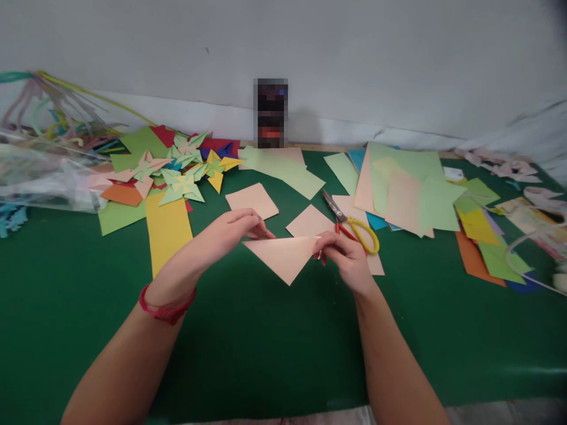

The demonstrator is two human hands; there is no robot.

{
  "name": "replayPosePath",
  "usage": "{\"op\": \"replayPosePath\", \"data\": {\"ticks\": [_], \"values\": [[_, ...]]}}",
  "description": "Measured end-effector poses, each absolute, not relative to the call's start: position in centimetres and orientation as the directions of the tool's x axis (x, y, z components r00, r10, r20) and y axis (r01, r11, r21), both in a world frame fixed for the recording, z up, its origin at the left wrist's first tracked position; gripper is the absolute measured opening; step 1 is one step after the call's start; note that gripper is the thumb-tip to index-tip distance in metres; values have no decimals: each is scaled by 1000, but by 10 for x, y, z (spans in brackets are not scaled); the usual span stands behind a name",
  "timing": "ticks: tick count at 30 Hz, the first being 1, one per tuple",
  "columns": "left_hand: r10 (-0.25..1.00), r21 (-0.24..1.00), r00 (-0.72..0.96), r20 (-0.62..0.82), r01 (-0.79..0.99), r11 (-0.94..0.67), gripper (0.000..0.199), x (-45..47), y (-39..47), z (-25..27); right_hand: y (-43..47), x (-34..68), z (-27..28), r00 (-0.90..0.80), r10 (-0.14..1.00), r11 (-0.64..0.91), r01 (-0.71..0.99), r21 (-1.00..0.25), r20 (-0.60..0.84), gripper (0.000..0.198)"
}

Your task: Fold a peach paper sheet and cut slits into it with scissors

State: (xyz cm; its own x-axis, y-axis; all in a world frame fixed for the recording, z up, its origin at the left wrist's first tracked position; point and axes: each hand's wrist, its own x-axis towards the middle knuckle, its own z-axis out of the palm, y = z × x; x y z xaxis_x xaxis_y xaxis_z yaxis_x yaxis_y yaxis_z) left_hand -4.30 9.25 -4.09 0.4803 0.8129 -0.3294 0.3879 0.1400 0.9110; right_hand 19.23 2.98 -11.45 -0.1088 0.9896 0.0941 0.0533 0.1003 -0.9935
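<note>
A pale peach sheet of paper (286, 257), folded into a triangle, is between my two hands with its point towards me. My right hand (341, 254) pinches its right corner between thumb and fingers. My left hand (237, 227) is behind the upper left edge, fingers bent and touching the paper; the fingertips are partly hidden. Just beyond lie two peach paper squares, one on the left (252, 201) and one in the middle (311, 222). Scissors (361, 231) with red and yellow handles rest beside my right hand, on more peach paper (375, 264).
Folded paper stars (182, 184) and coloured sheets cover the back left, near a clear plastic bag (53, 177). Green and peach sheets (405, 189) are piled at the back right. A blurred-out dark object (271, 112) stands against the wall. The table (266, 354) is green.
</note>
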Motion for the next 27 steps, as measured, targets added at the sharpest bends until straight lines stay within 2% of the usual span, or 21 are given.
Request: {"op": "replayPosePath", "data": {"ticks": [4,7,10,13,15,18,21,24,27], "values": [[759,817,525,-385,577,15,40,-36,89,-45,28,191,-112,-197,975,114,67,-991,99,21],[710,785,584,-393,616,-72,38,-34,87,-49,27,190,-112,-211,972,124,74,-990,105,21],[708,775,596,-379,623,-109,38,-33,86,-50,27,188,-111,-142,986,99,72,-992,88,18],[748,767,580,-323,624,-153,39,-32,83,-49,27,186,-110,-41,998,43,21,-999,42,29],[773,757,573,-272,624,-196,37,-30,81,-49,27,184,-109,-38,999,7,6,-1000,7,33],[780,761,583,-227,606,-232,32,-27,78,-50,27,183,-108,-71,996,-56,58,-997,-60,29],[772,807,592,-230,559,-189,26,-28,79,-51,26,182,-109,-45,994,-96,97,-991,-101,22],[830,837,525,-188,528,-145,22,-34,82,-49,26,183,-109,17,995,-103,101,-990,-102,20],[878,844,469,-94,505,-180,20,-36,84,-48,27,184,-109,37,995,-91,99,-991,-87,20]]}}
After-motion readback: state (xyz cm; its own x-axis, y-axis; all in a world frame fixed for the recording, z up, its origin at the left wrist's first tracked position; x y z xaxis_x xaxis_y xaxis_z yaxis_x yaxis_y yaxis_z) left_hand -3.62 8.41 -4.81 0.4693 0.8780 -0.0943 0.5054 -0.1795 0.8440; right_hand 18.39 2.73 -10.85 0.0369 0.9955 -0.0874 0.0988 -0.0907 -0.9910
